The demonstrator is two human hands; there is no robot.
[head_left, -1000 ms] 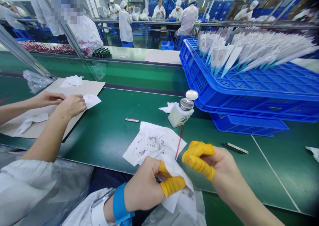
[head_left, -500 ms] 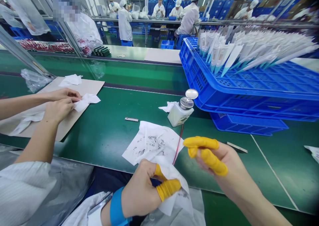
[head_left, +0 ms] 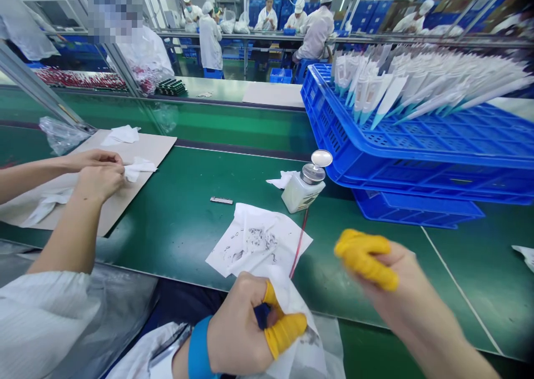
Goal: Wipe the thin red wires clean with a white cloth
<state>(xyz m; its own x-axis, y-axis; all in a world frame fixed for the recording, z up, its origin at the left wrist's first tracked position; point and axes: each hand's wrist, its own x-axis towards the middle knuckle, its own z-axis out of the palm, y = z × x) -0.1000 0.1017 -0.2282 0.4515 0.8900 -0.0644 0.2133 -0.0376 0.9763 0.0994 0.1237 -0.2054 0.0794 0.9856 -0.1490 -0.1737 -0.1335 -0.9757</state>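
Yellow-capped fingers of the left hand clamp a smudged white cloth by the green table's near edge, apparently for wiping, and the next move seemingly needs the right hand, its blurred grip unreadable, to meet it.

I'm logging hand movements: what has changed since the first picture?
The right hand moved rightward, away from the left hand; the strip seen there earlier no longer shows, and whether it is held, I cannot tell. A co-worker's nearer hand shifted left. The left hand still holds the white cloth; the bottle and blue crate stayed put.
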